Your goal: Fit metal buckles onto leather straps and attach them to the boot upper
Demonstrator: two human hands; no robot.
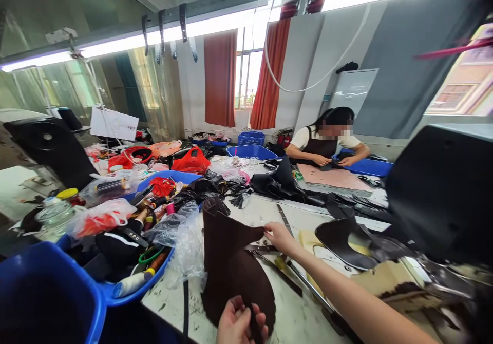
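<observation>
A dark brown leather piece [233, 241], shaped like a shoe or boot upper, stands partly raised over the white worktable in front of me. My right hand [280, 237] pinches the tip of its narrow point between thumb and fingers. Low in the view, my left hand [239, 322] is closed with curled fingers on a narrow dark strip [254, 324], in front of the leather piece's lower part. Whether that strip belongs to the piece, I cannot tell. Beside my right hand lie a metal-studded strap [285, 218] and a long thin tool [308, 282].
Left, a blue bin [98, 303] and a blue basin [169, 267] hold thread spools and plastic bags. A sewing machine [442, 195] and cut leather pieces [339, 239] occupy the right. Across the table, a co-worker [321, 144] handles dark material over a pinkish board [331, 178].
</observation>
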